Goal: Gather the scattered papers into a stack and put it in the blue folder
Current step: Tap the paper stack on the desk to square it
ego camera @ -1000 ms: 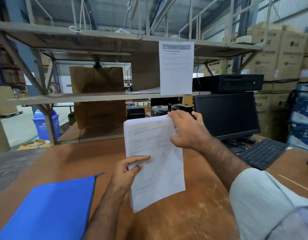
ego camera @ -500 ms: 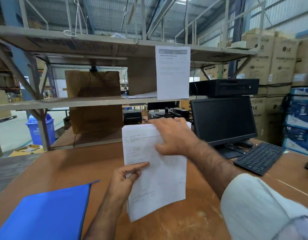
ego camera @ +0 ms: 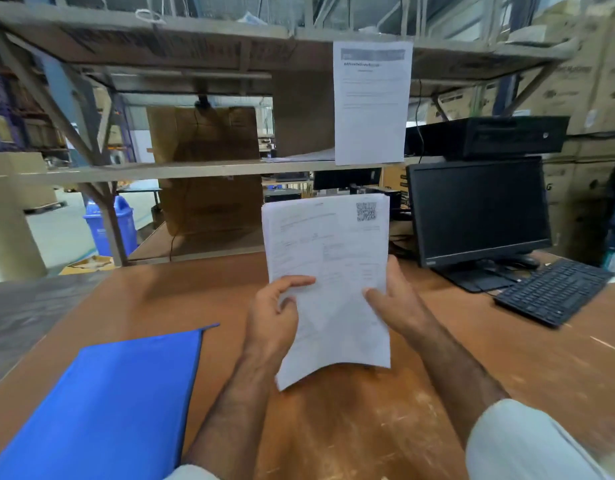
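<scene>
Nearest to the camera, on the left part of the brown desk (ego camera: 351, 427), lies the blue folder (ego camera: 102, 403), closed and flat, with nothing on it. Just to the right of it, above the desk, both hands hold the stack of papers (ego camera: 328, 282) upright. The left hand (ego camera: 273, 318) grips the left edge, with the thumb over the front sheet and the other fingers curled behind. The right hand (ego camera: 398, 299) now holds the right edge low down, thumb on the front; half a second ago this hand lay across the top part of the stack, so it has come down to the side. The sheets look nearly aligned, only a few edges show at the top left, and the lower corner bends a little. I judge that the gathering is almost finished and the person is squaring the stack; the folder is not yet opened, so one hand must let go for that. Farther away stand the black keyboard (ego camera: 555, 291) and the dark monitor (ego camera: 477, 209) at the right, and behind the stack a printed sheet (ego camera: 372, 102) hangs from the shelf (ego camera: 195, 169).
</scene>
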`<state>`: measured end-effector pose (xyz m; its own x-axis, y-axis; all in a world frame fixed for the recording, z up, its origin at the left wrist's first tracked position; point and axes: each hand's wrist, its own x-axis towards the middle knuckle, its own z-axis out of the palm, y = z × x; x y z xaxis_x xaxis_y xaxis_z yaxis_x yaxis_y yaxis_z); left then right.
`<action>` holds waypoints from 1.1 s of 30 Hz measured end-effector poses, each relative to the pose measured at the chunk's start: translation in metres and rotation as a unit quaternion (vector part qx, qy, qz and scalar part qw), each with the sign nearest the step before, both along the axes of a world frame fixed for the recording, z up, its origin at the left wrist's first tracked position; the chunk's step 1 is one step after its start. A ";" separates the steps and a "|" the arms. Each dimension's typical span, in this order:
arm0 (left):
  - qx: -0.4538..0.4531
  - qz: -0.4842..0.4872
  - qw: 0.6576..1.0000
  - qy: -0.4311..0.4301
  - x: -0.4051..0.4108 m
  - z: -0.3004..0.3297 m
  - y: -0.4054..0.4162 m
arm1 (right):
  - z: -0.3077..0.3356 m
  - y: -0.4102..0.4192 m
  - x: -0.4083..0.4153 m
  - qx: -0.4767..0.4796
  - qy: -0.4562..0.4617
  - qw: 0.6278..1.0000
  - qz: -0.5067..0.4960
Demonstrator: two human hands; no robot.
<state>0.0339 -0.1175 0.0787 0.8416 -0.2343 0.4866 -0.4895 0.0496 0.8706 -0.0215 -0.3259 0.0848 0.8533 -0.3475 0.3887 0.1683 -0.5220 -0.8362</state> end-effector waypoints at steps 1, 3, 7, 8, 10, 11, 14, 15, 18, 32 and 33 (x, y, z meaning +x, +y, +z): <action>0.005 0.016 1.000 -0.018 0.005 0.001 -0.002 | 0.005 0.002 0.001 -0.022 -0.017 0.999 -0.020; 0.009 0.040 0.998 -0.041 0.015 -0.006 -0.004 | 0.006 0.007 0.000 -0.056 -0.034 0.997 -0.048; 0.061 0.046 0.997 -0.016 0.020 -0.047 -0.004 | -0.032 0.012 -0.004 -0.084 0.030 0.995 -0.047; 0.064 0.054 0.996 -0.015 0.020 -0.053 -0.004 | -0.038 0.012 -0.004 -0.086 0.036 0.995 -0.041; 0.062 0.074 0.995 -0.022 0.024 -0.050 -0.005 | -0.038 0.006 -0.002 -0.089 0.021 0.995 -0.034; 0.059 0.078 0.995 -0.025 0.026 -0.045 -0.007 | -0.036 0.004 -0.001 -0.087 0.012 0.996 -0.033; 0.080 0.056 0.995 -0.022 0.022 -0.046 -0.005 | -0.044 -0.003 -0.002 -0.088 0.023 0.996 -0.019; 0.099 0.053 0.994 -0.019 0.019 -0.049 -0.004 | -0.049 -0.003 -0.003 -0.104 0.049 0.993 -0.009; 0.116 0.067 0.991 -0.025 0.015 -0.053 -0.002 | -0.058 -0.006 -0.003 -0.137 0.065 0.988 -0.011; 0.175 0.058 0.982 -0.029 0.004 -0.059 0.007 | -0.075 -0.007 -0.009 -0.127 0.097 0.985 -0.061; 0.171 0.053 0.983 -0.026 0.003 -0.057 0.008 | -0.075 -0.008 -0.010 -0.122 0.093 0.986 -0.062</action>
